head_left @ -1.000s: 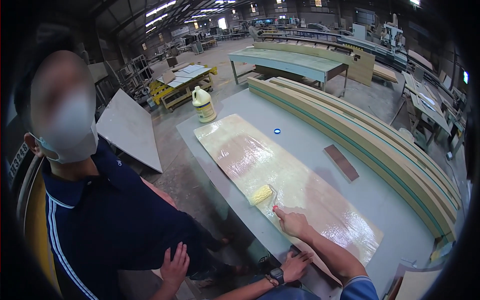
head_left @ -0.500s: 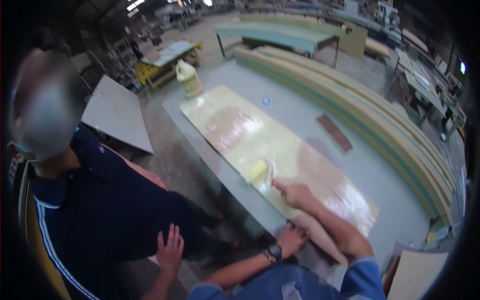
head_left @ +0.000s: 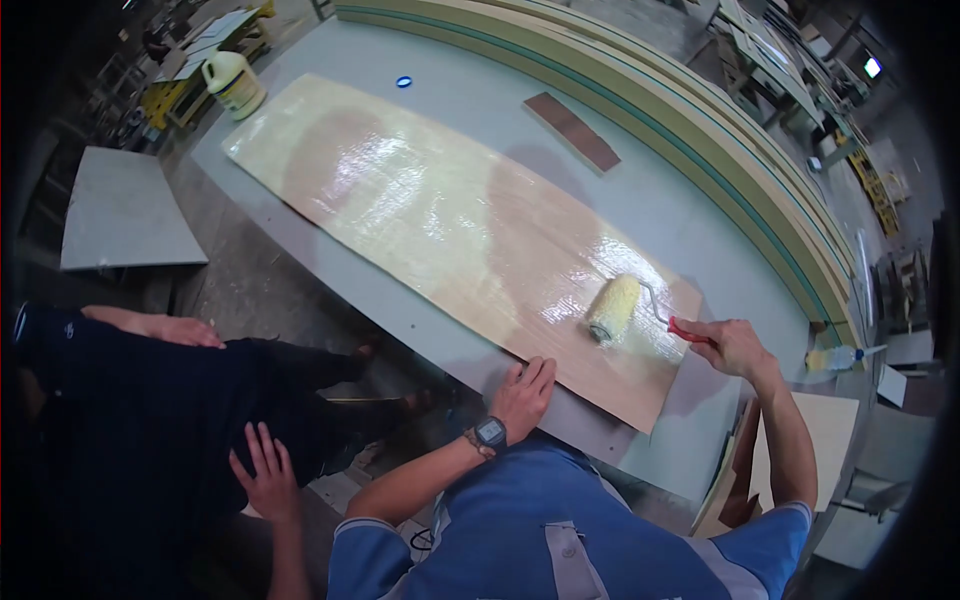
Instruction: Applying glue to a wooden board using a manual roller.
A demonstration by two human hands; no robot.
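Observation:
My right hand (head_left: 735, 347) is closed round the red handle (head_left: 690, 330) of a paint roller. Its fuzzy yellow sleeve (head_left: 617, 303) lies on the right part of a long, thin wooden sheet (head_left: 440, 230). Wet, pale, shiny liquid coats much of the sheet; brown wood shows at its right end and in darker patches that look like shadows. My left hand (head_left: 522, 400), with a watch (head_left: 490, 432) on the wrist, rests its outstretched fingertips on the sheet's near edge.
The sheet lies on a grey table (head_left: 440, 110). A yellowish jug (head_left: 235, 87), a blue ring-like cap (head_left: 404, 82), a brown wood strip (head_left: 572, 132) and a small bottle (head_left: 833, 358) are around it. Long stacked boards (head_left: 700, 140) line the far side. A co-worker (head_left: 130, 430) stands at left.
The roller in my right hand has moved from the sheet's near edge rightward toward its right end. My left hand remains at the near edge. The view has tilted down.

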